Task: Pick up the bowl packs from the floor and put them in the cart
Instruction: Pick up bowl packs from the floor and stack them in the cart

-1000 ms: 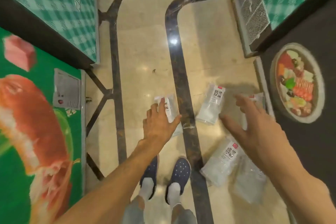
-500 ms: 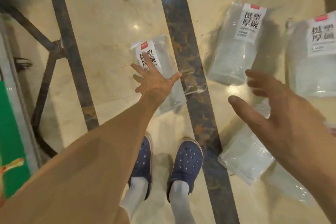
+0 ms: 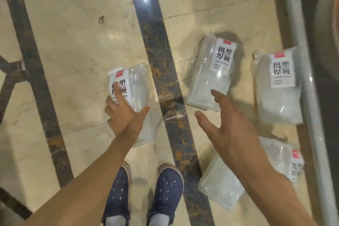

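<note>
Several clear plastic bowl packs with white labels lie on the marble floor. My left hand (image 3: 124,115) is spread over the near end of the leftmost pack (image 3: 136,86), fingers apart, touching or just above it. My right hand (image 3: 231,130) is open, fingertips at the near end of the middle pack (image 3: 211,79). Another pack (image 3: 278,86) lies at the right. A fourth pack (image 3: 222,189) lies partly under my right forearm. The cart is out of view.
A dark marble strip (image 3: 165,79) runs between the left and middle packs. My feet in blue clogs (image 3: 143,192) stand at the bottom centre. A dark display base with a pale edge (image 3: 310,97) borders the right. Dark metal bars (image 3: 14,68) cross the floor at left.
The view has dropped closer to the floor. Both hands have reached down toward the packs, the left onto the leftmost pack, the right up to the middle pack.
</note>
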`<action>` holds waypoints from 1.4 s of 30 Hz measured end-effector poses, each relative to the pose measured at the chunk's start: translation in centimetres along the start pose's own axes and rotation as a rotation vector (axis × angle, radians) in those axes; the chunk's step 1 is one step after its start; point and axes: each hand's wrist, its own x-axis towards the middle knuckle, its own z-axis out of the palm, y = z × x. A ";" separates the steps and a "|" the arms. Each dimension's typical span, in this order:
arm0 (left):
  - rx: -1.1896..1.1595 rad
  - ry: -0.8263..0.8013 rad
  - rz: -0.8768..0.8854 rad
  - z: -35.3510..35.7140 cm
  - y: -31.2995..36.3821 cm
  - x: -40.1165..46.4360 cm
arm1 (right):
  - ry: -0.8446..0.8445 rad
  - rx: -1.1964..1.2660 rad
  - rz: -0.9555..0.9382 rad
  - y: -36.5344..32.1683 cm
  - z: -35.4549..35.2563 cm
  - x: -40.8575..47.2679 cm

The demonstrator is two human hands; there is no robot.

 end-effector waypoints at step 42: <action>0.021 -0.118 0.317 -13.5 4.7 -6.2 | 0.232 0.022 0.366 0.9 -5.4 4.6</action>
